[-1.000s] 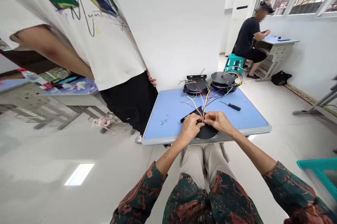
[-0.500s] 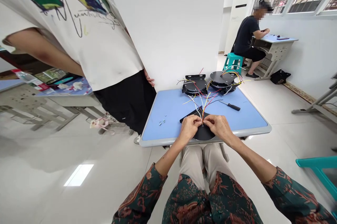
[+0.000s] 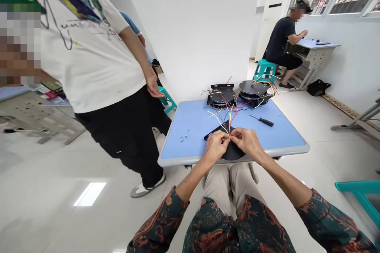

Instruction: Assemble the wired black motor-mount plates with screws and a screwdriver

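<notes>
the left hand [image 3: 215, 146] and right hand [image 3: 247, 141] meet in a tight pinching grip on thin yellow, white and red wires [image 3: 229, 136], just above a black disc [image 3: 233, 152] at the near edge of the blue table [image 3: 190, 134]. small screws [image 3: 183, 138] lie left, a screwdriver [image 3: 261, 121] right, and two wired black disc units [image 3: 221, 97] beyond.

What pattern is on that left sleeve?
The left sleeve is dark green with a reddish floral print; it shows best in the head view.
</notes>
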Demonstrator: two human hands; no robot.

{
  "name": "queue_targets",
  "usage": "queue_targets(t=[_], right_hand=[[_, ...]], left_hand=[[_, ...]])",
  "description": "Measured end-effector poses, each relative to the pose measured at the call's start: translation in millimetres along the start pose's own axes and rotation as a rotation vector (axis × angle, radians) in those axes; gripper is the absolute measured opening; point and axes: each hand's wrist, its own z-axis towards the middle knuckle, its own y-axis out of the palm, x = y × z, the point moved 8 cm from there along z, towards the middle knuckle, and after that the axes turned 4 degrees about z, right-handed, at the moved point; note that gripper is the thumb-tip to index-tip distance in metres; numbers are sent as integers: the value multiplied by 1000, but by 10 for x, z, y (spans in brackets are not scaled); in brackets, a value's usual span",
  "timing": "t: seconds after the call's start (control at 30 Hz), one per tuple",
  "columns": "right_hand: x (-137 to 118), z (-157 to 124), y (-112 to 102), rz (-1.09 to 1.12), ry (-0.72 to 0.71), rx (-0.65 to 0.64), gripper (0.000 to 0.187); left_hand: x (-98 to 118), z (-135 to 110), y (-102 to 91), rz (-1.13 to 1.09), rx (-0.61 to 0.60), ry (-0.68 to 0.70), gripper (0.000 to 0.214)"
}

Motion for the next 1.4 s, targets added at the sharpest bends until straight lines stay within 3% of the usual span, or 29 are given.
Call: queue_targets(t=[0.27, 0.5, 0.73, 0.93, 1.17, 1.3, 1.4], right_hand=[[39, -66, -26, -23, 2, 80, 10], [118, -107, 9, 339, -9, 32, 9], [135, -91, 3, 412, -11, 80, 13], [-23, -58, 4, 357, -110, 29, 13], [126, 21, -139, 216, -17, 35, 19], [102, 54, -78, 56, -50, -26, 12], [120, 108, 15, 67, -15, -71, 10]], left_hand=[[-38, 16, 15, -83, 13, -57, 13], [-32, 18, 33, -35, -10, -67, 13], [-24, 13, 52, 15, -39, -39, 11], [-39, -13, 60, -15, -66, -43, 12], [-48, -60, 55, -18, 8, -76, 9], [-21, -77, 58, -5, 30, -47, 10], [6, -88, 45, 13, 41, -16, 11]])
